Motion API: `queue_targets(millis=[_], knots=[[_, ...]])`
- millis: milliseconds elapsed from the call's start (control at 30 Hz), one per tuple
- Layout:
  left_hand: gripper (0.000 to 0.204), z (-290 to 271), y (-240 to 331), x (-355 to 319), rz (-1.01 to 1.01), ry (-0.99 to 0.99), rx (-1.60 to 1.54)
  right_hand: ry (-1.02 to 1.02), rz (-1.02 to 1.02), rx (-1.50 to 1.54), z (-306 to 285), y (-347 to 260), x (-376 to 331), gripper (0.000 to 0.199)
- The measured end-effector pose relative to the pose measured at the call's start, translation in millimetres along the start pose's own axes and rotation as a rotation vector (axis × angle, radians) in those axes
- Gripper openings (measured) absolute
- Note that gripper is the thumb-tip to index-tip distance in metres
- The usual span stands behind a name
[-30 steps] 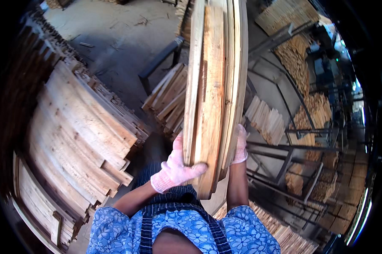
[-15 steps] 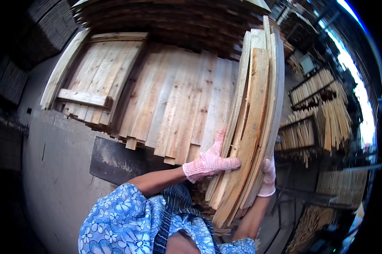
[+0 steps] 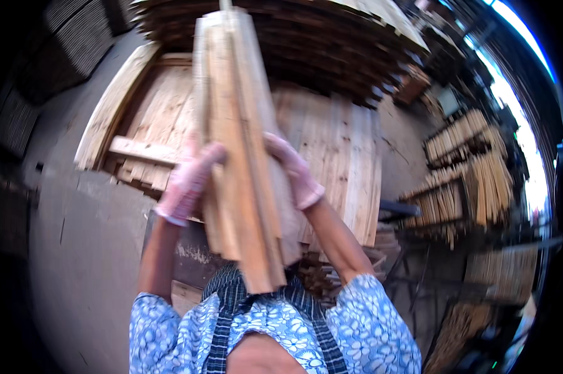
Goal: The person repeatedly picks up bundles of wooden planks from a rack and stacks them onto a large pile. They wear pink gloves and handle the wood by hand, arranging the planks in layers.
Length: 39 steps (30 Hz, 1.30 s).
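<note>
A bundle of long, rough-sawn wooden boards (image 3: 234, 149) is held up in front of me, its near ends close to my waist. My left hand (image 3: 191, 177), in a pinkish knitted glove, grips the bundle's left side with the thumb on top. On the right side, my gloved right hand (image 3: 295, 169) clasps the same boards. Motion blurs the bundle, and the fingers beneath it are hidden. Below it lies a wide layer of boards (image 3: 337, 162) placed side by side. To the left is a shallow wooden frame (image 3: 143, 149) with boards inside.
A tall stack of boards (image 3: 281, 43) rises at the back. Slatted bundles of wood strips (image 3: 459, 165) stand on racks to the right. A dark, scuffed panel (image 3: 194, 249) sits below the board layer, and grey floor (image 3: 88, 249) stretches along the left.
Both hands have carried the board bundle from the right side of the board layer leftward to the middle. It now partly covers the frame and the layer.
</note>
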<state>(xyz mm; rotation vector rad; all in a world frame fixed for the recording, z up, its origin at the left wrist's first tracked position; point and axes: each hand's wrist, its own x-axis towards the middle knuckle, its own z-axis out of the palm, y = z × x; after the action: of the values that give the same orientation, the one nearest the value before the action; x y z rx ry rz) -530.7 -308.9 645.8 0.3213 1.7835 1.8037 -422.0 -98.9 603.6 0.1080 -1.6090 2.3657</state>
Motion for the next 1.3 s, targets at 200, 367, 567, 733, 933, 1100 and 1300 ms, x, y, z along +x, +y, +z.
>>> queue_targets(millis=[200, 367, 567, 733, 933, 1100, 1300], knots=[[0.116, -173, 62, 115, 0.223, 0.135, 0.965, 0.196, 0.185, -0.226, 93, 58, 137, 0.078], [0.07, -222, 54, 139, 0.185, -0.274, 1.53, 0.324, 0.212, -1.281, 76, 83, 181, 0.086], [0.091, -194, 65, 107, 0.031, 0.085, 1.09, 0.387, 0.252, -0.45, 55, 80, 177, 0.112], [0.084, -105, 89, 57, 0.276, 0.093, 1.32, 0.396, 0.422, -0.274, 43, 83, 180, 0.094], [0.072, -70, 70, 58, 0.176, -0.044, 1.703, 0.322, 0.425, -0.145, 14, 72, 167, 0.045], [0.07, -59, 70, 61, 0.079, 0.052, 1.635, 0.307, 0.452, -0.024, -15, 33, 112, 0.034], [0.078, -68, 59, 69, 0.107, 0.152, 1.679, 0.347, 0.425, 0.114, -55, 2, 52, 0.032]])
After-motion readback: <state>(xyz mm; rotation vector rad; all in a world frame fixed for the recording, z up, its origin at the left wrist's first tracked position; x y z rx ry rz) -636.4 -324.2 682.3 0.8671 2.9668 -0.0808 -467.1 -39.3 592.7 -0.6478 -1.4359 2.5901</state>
